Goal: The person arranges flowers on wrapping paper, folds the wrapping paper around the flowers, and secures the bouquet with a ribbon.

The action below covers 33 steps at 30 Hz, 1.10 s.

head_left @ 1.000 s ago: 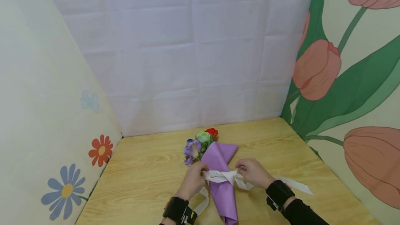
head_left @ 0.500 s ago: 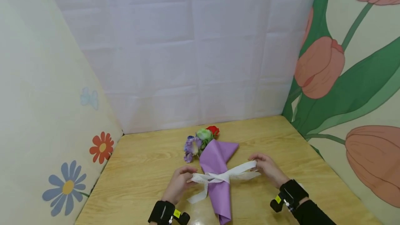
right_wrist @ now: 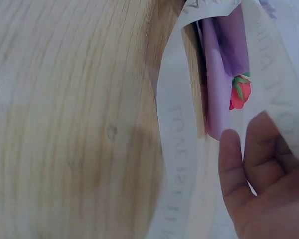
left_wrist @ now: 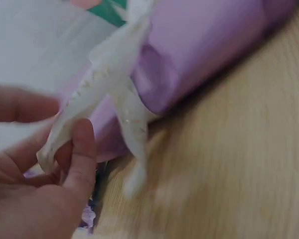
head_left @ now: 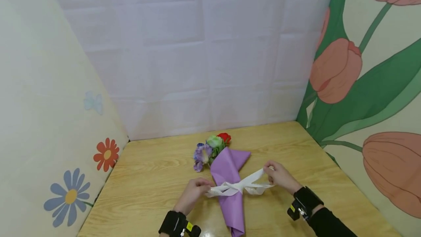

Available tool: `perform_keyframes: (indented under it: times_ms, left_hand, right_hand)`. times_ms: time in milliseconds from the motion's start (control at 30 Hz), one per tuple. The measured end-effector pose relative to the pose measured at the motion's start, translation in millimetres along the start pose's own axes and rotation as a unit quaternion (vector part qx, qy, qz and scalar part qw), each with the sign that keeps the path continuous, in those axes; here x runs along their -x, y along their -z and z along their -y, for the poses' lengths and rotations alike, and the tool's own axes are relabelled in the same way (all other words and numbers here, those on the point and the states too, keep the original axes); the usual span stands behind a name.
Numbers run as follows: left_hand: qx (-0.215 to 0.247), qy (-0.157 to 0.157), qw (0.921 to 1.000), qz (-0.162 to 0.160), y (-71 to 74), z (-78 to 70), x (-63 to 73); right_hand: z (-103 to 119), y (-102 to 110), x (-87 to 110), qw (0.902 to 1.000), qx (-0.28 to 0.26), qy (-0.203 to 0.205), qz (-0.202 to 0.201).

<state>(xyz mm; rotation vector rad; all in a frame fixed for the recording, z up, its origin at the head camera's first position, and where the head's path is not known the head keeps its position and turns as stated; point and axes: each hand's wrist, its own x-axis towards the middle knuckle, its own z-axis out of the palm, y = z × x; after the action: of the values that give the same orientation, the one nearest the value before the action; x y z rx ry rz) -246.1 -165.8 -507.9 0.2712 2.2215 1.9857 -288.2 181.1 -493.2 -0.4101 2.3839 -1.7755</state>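
A bouquet lies on the table, its purple wrapping paper folded round the stems. White ribbon with printed lettering crosses the paper's middle in a knot, with strands out to both sides. My left hand pinches the left part of the ribbon between thumb and fingers, close beside the paper. On the other side my right hand holds a strand, drawn up and away from the knot; in the right wrist view another ribbon length hangs beside the hand. Red, green and purple flowers stick out at the top.
The wood-grain table meets a creased white sheet at the back. Walls with painted flowers stand at left and right. Both wrists wear black straps with small cameras.
Both hands have moved apart from close beside the knot, stretching the bunched ribbon outward. Over the last half second the left hand has shifted slightly right, toward the paper.
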Motion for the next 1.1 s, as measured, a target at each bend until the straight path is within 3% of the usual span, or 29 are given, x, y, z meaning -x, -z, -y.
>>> perform_keyframes:
  times_ms: [33, 100, 133, 167, 267, 300, 333, 400, 467, 533, 600, 633, 667, 767, 833, 867, 933, 1000, 1033, 1067, 1100]
  left_hand:
    - [-0.056, -0.022, 0.9981, 0.008, 0.5, -0.9, 1.5]
    - [-0.159, -0.068, 0.9849, 0.009, 2.0, -1.7, 4.2]
    - [-0.186, -0.083, 0.979, 0.006, 2.6, -2.2, 5.4]
    - [-0.18, -0.084, 0.9801, 0.006, 3.4, -2.0, 6.4]
    - [-0.06, -0.043, 0.9972, -0.002, 5.5, 0.0, 7.6]
    - [0.007, -0.021, 0.9997, -0.011, 6.1, 1.1, 7.5]
    - [0.079, 0.003, 0.9966, -0.025, 6.5, 2.1, 7.0]
    - [0.201, 0.029, 0.9779, -0.051, 7.9, 5.3, 4.9]
    - [0.284, 0.032, 0.9559, -0.069, 10.1, 8.0, 3.5]
    - [0.342, 0.025, 0.9365, -0.072, 12.9, 11.1, 2.3]
    - [0.378, 0.021, 0.9232, -0.063, 17.5, 13.2, 2.5]
    - [0.381, 0.021, 0.9222, -0.061, 19.8, 13.9, 2.9]
    - [0.365, 0.022, 0.929, -0.055, 22.3, 14.4, 3.4]
    - [0.245, 0.044, 0.9678, -0.04, 29.0, 14.1, 5.6]
    - [0.131, 0.054, 0.9889, -0.043, 30.8, 12.4, 6.6]
    - [0.084, 0.056, 0.9938, -0.048, 31.3, 11.3, 6.9]
    - [0.053, 0.063, 0.994, -0.072, 31.7, 9.1, 7.8]
    - [0.104, 0.066, 0.9876, -0.097, 33.3, 8.1, 9.6]
    - [0.156, 0.068, 0.9795, -0.107, 35.1, 8.0, 11.3]
    - [0.219, 0.065, 0.967, -0.113, 37.6, 8.5, 13.3]
    - [0.29, 0.058, 0.9478, -0.119, 40.4, 9.2, 15.7]
  right_hand:
    - [-2, 1, 0.0, 0.9993, -0.034, -0.014, -0.01]
    - [-6, 2, 0.4, 0.9925, -0.115, -0.029, -0.029]
    - [-9, 4, 0.7, 0.9864, -0.157, -0.031, -0.037]
    - [-12, 6, 1.4, 0.9771, -0.205, -0.032, -0.045]
    - [-19, 12, 4.8, 0.939, -0.34, -0.032, -0.045]
    - [-20, 14, 6.1, 0.9284, -0.368, -0.031, -0.04]
    - [-22, 16, 7.0, 0.9209, -0.387, -0.033, -0.037]
    - [-24, 20, 8.1, 0.9195, -0.39, -0.039, -0.03]
    - [-24, 22, 8.2, 0.9289, -0.364, -0.055, -0.037]
    - [-24, 24, 8.7, 0.9417, -0.323, -0.079, -0.051]
    - [-23, 25, 9.4, 0.9473, -0.295, -0.109, -0.061]
    - [-23, 26, 9.9, 0.9476, -0.288, -0.123, -0.061]
    - [-22, 26, 10.2, 0.9471, -0.286, -0.133, -0.061]
    - [-22, 28, 11.4, 0.9363, -0.315, -0.149, -0.045]
    - [-21, 29, 13.0, 0.92, -0.356, -0.158, -0.047]
    - [-22, 30, 14.0, 0.9084, -0.382, -0.163, -0.051]
    - [-23, 33, 16.6, 0.8783, -0.442, -0.171, -0.064]
    - [-24, 36, 20.4, 0.8384, -0.51, -0.173, -0.084]
    - [-26, 37, 22.7, 0.8192, -0.541, -0.169, -0.091]
    - [-28, 39, 25.4, 0.7991, -0.571, -0.163, -0.096]
    - [-30, 39, 28.4, 0.7835, -0.594, -0.15, -0.1]
